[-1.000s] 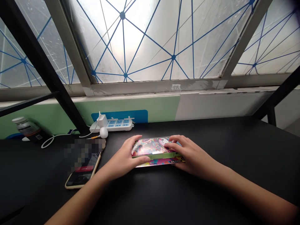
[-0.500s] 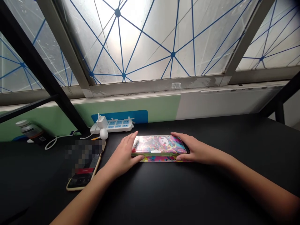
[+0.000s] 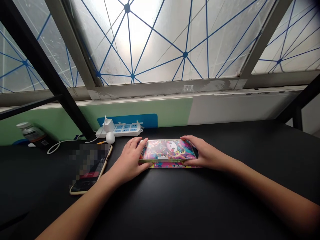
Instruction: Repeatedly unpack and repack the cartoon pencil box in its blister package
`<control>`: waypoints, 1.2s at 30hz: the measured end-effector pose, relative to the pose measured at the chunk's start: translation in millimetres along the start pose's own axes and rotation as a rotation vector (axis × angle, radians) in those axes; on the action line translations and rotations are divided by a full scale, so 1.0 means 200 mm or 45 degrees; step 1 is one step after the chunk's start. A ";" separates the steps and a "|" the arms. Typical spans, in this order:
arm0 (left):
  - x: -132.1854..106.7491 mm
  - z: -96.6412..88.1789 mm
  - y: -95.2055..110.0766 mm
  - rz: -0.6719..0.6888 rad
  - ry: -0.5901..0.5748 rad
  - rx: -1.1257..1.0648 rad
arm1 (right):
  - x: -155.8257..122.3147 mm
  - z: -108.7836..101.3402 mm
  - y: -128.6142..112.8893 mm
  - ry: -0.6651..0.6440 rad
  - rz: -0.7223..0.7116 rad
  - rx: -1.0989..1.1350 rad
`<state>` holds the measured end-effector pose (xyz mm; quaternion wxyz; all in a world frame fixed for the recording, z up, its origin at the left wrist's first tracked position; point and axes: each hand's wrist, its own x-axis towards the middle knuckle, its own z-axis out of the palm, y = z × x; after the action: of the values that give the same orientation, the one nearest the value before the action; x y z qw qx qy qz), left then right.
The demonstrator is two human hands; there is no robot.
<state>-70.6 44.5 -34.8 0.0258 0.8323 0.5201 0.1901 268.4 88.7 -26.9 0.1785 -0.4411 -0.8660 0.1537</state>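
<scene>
A colourful pencil box [image 3: 162, 149] with a shiny cartoon-printed lid and a white front catch lies on the black table. It rests over a second bright printed box [image 3: 172, 165], of which just the front strip with lettering shows. My left hand [image 3: 132, 156] grips the pencil box's left end, thumb in front and fingers over the back. At the other end my right hand [image 3: 200, 151] is closed round the corner, its thumb along the front edge. The palms hide both ends of the box.
Left of my left hand lies a phone [image 3: 92, 173] in a pale case, partly blurred out. Behind it are a white power strip [image 3: 127, 129] with a plug and a cable. A bottle [image 3: 32, 133] stands at far left by a black frame post [image 3: 62, 96]. Windows line the back.
The pencil box has shifted slightly left between my hands. My left hand's fingers have spread a little along its end. The whole view has tilted slightly down.
</scene>
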 end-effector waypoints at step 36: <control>-0.03 -0.16 0.11 0.428 0.435 0.185 | -0.06 -0.03 -0.17 0.500 -0.499 -0.583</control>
<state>-64.5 23.6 -1.6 -0.1544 0.8626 0.3834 0.2918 253.5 59.2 -9.5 0.2641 -0.3165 -0.8953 -0.1691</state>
